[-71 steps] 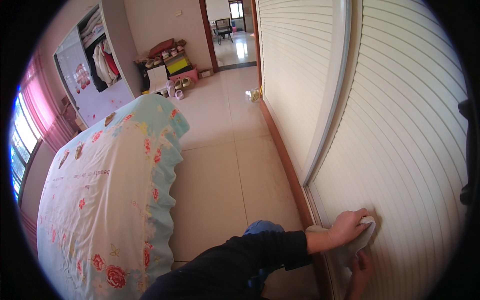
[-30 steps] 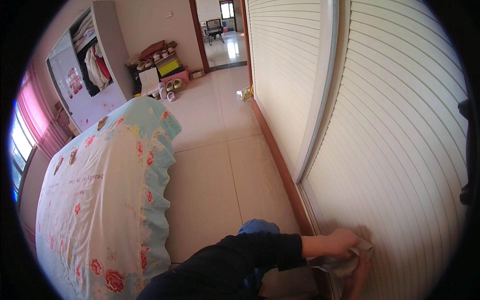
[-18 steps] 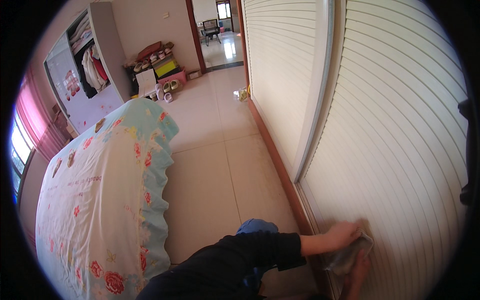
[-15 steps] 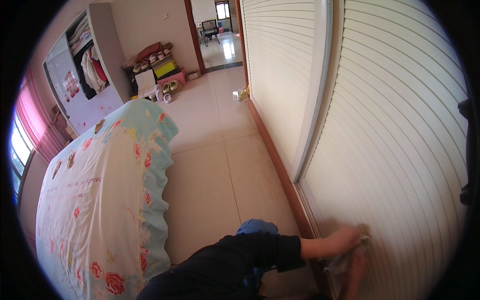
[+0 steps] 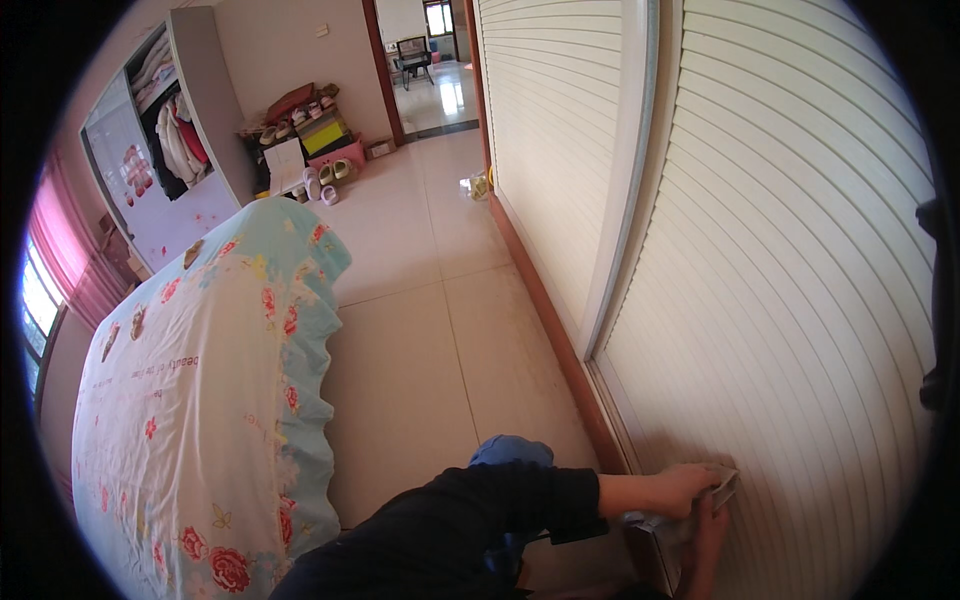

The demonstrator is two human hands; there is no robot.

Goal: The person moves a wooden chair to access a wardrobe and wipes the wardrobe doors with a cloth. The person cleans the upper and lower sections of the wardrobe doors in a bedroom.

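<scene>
Bedroom; I stand watching. Pale cloth (image 5: pixel 726 487) is bunched low in front of the ribbed panel (image 5: pixel 790 330), near its lower left corner and just in from the brown floor strip (image 5: pixel 590 400). Whether it presses on the ribs or sits slightly off them, I cannot tell.

Left hand (image 5: pixel 684 489), in a black sleeve (image 5: pixel 440 525), reaches across from the left: fingers curled together, apparently pinching a fold at the cloth's far end. Right hand (image 5: pixel 709 532) comes up from below, fingertips at the same cloth; partly covered, so its exact hold I cannot tell. A loose part of the cloth shows under the left wrist, toward the strip.

Handling, my judgement: gather that loose part in so it doesn't drag on the strip. Put cloth, not knuckles, to the panel; go along the ribs rather than across, lightly, as thin ribs may give. One hand firms the fold, the other steadies; crowded fingers could tangle.

Around: bed (image 5: pixel 215 430) to the left, flowered cover, ruffle down its right edge. Shoes (image 5: pixel 313 182) and boxes (image 5: pixel 325 133) heap by the far wall; a wardrobe (image 5: pixel 205 80) stands past the bed's far edge.
</scene>
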